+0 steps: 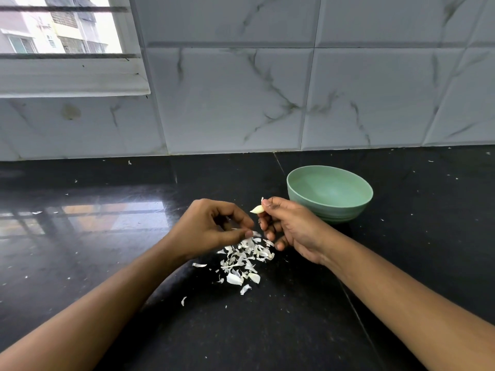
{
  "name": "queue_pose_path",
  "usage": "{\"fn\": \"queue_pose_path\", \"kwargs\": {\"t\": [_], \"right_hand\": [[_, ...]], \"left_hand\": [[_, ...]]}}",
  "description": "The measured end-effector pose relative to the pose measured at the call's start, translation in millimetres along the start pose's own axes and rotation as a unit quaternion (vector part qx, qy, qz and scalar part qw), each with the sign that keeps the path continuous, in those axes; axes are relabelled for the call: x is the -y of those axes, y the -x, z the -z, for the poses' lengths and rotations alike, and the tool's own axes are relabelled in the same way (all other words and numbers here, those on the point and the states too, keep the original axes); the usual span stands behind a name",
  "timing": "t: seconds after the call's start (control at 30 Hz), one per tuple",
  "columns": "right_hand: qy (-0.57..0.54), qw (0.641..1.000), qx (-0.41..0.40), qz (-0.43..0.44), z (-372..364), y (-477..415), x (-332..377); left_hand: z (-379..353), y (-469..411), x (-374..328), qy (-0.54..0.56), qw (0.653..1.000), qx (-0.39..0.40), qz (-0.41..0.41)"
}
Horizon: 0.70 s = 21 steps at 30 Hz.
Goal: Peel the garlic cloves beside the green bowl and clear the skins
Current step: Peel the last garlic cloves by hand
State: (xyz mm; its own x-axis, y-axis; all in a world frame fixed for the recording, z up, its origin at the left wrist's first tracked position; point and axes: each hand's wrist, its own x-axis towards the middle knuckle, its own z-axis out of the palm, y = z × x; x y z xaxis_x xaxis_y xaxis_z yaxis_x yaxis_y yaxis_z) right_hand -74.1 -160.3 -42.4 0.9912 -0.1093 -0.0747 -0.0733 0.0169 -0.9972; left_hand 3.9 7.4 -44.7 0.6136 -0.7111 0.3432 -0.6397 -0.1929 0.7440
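My right hand [289, 226] pinches a pale garlic clove [257, 209] between thumb and forefinger, raised just left of the green bowl [330, 194]. My left hand [211, 227] is close beside it, its thumb and fingertips pinched on a small white piece of skin [255, 233]. Below both hands a heap of white garlic skins [242, 259] lies on the black counter [267, 330]. The part of the bowl's inside that I see holds nothing.
Small skin flakes are scattered over the counter, some at the left [37, 212] and near the wall. A marble-tiled wall [267, 97] rises behind the bowl. A window [61, 25] is at the upper left.
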Motion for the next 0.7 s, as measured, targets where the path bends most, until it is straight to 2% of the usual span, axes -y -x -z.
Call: {"fn": "queue_pose_path", "kwargs": {"t": [0.07,0.2,0.43,0.57,0.7], "right_hand": [[0.002,1.0,0.0,-0.002,0.1,-0.5,-0.3],[0.004,1.0,0.005,-0.001,0.1,-0.7,-0.3],[-0.006,1.0,0.005,0.005,-1.0,0.4,1.0],[-0.006,1.0,-0.005,0.005,-0.5,-0.1,1.8],[-0.001,1.0,-0.013,0.001,0.2,-1.0,1.5]], "left_hand": [[-0.2,1.0,-2.3,0.001,1.0,-0.017,-0.006],[0.9,-2.3,0.7,-0.009,0.994,-0.111,-0.003],[-3.2,0.8,-0.3,-0.048,0.995,-0.078,-0.049],[4.4,-1.8,-0.1,-0.037,0.994,-0.097,-0.031],[4.4,-3.6,1.2,-0.043,0.997,-0.067,-0.024]]}}
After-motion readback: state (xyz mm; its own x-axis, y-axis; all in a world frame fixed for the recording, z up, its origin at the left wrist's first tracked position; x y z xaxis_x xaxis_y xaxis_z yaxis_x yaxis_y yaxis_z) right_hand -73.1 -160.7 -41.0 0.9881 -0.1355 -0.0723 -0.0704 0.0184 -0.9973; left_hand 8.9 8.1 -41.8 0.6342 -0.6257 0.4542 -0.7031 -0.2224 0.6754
